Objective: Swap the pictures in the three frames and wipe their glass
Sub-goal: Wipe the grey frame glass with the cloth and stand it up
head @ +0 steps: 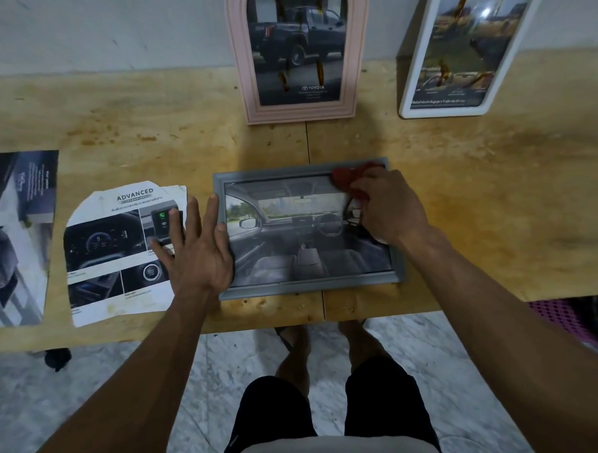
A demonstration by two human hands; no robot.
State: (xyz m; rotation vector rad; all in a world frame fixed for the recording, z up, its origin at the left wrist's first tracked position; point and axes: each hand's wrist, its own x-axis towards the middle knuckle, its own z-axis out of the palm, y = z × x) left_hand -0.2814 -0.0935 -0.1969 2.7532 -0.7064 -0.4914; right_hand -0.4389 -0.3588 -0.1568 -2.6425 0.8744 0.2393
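**Wiping the grey frame on a worn plywood bench**

A stained plywood bench (pixel 460 185) is running across the middle of the picture against a pale wall, and the grey frame (pixel 310 285) is lying flat on it at centre, near the front edge, showing a car-interior picture under its glass. The right hand (pixel 386 209) is clutching a red cloth (pixel 348 178) in curled fingers and is pressing it onto the glass at the frame's upper right corner. The left hand (pixel 195 244) is lying flat with fingers spread and straight, its thumb side touching the frame's left rail and its fingers resting on a loose printed sheet (pixel 114 255) just beside the frame, apparently steadying it.

Judging by this, the wiping of this frame is under way and not finished; most of its glass is lying outside the cloth. At top centre a pink arched frame (pixel 243 74) is leaning upright against the wall with a pickup-truck picture in it, and at upper right a white frame (pixel 418 80) is leaning tilted, its glass catching glare. Brownish streaks are showing on both, so their glass probably needs wiping too. Another loose print (pixel 13 238) is lying at the left edge, which suggests the swapping is largely done.

Below the bench, a pale marble-patterned floor is showing around the person's legs.
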